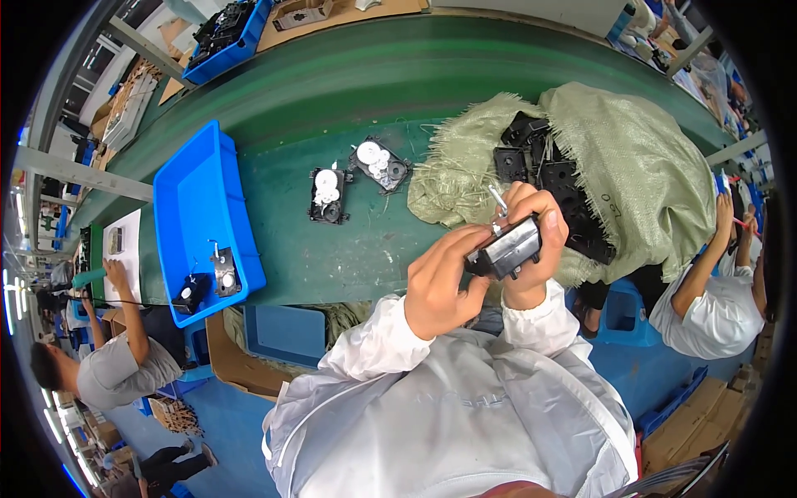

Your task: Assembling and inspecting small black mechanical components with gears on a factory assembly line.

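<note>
Close in front of my body, I hold a black plastic housing (508, 251) between both hands. My left hand (440, 282) pinches its left end, with the thumb below. My right hand (541, 236) wraps round the right end and far side. A pale, slim shaft (497, 199) sticks up behind the housing, near my right fingers. Beyond my left hand, two black gearbox halves with white gears, one (329, 197) upright and one (381, 165) tilted, lie on the green table (282, 257). What is inside the held housing is hidden.
A blue bin (203, 178) on the left holds two black parts with white pieces. At right, a pale green woven sack (639, 158) lies open over several black housings (564, 187). People sit at left (124, 365) and right (706, 307). Below the table stands a blue tub (286, 332).
</note>
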### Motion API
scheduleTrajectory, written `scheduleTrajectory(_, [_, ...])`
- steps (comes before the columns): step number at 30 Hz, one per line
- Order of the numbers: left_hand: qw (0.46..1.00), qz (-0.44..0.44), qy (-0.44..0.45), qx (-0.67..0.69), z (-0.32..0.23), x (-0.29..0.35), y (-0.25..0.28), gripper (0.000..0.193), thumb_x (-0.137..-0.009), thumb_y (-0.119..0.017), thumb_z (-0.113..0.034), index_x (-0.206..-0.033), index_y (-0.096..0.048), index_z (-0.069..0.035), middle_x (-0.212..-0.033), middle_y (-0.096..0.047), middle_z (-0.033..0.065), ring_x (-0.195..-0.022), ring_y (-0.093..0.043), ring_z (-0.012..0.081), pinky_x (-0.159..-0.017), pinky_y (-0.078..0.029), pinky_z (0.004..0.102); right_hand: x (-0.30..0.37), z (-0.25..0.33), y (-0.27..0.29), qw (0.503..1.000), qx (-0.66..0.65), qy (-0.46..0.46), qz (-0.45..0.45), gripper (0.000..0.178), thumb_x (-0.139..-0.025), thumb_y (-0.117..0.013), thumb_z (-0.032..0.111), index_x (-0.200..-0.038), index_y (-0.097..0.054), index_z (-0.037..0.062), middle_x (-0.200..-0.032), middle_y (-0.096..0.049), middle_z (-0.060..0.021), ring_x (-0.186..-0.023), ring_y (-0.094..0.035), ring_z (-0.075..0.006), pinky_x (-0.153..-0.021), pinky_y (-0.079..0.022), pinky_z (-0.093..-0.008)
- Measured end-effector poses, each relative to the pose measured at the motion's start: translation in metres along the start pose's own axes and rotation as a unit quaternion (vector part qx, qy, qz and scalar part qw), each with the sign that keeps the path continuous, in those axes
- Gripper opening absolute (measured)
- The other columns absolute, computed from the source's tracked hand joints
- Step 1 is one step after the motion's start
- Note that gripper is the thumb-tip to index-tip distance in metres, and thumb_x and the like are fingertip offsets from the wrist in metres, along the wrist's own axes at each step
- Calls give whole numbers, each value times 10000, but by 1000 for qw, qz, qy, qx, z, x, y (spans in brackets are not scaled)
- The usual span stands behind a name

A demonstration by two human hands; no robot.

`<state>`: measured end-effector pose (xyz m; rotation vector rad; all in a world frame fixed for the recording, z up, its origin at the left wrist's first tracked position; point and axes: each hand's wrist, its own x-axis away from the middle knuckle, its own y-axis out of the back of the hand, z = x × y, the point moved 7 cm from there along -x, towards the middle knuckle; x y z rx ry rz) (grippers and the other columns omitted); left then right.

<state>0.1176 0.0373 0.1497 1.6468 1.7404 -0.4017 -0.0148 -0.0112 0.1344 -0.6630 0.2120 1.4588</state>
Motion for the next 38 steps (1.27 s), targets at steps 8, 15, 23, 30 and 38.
scheduleTrajectory(8, [978, -70, 157, -118, 46, 5, 73, 350, -702, -735, -72, -1017, -611, 11, -883, -671, 147, -707, -612, 245, -661, -502, 317, 5, -26, 9, 984, 39, -164, -60, 485, -1003, -339, 388, -1197, -540, -8, -1111, -616, -157, -946, -565, -202, -888, -429, -312])
scheduleTrajectory(15, [763, -186, 302, -540, 81, 24, 304, 437, -923, -581, -380, -1040, -646, 36, -925, -688, 207, -745, -647, 345, -705, -497, 422, 13, -25, 61, 943, 239, -224, 55, 235, -958, -492, 144, -1091, -617, -5, -1026, -652, -103, -834, -587, -165, -781, -470, -279])
scheduleTrajectory(23, [568, -133, 424, -693, 119, 27, 365, 438, -937, -555, -335, -1064, -647, 74, -984, -687, 232, -822, -662, 377, -771, -518, 438, 9, -21, 60, 859, 482, -147, 90, 157, -860, -588, 14, -1006, -644, 8, -932, -665, -80, -684, -585, -176, -642, -472, -279])
scheduleTrajectory(30, [869, -23, 294, -399, 138, 13, 214, 517, -861, -673, -257, -1239, -556, 75, -1187, -606, 263, -1064, -593, 394, -936, -470, 425, 8, -12, 74, 766, 631, -110, 52, 202, -800, -624, 35, -1001, -641, 45, -900, -672, -96, -700, -625, -299, -639, -496, -351])
scheduleTrajectory(38, [829, 124, 387, -384, 179, 12, 140, 952, -790, -757, -349, -1447, -245, 112, -1398, -419, 309, -1244, -479, 412, -1046, -399, 424, 2, -14, 66, 750, 649, -114, 55, 233, -797, -629, 34, -1028, -658, 32, -935, -692, -133, -743, -651, -319, -673, -510, -360])
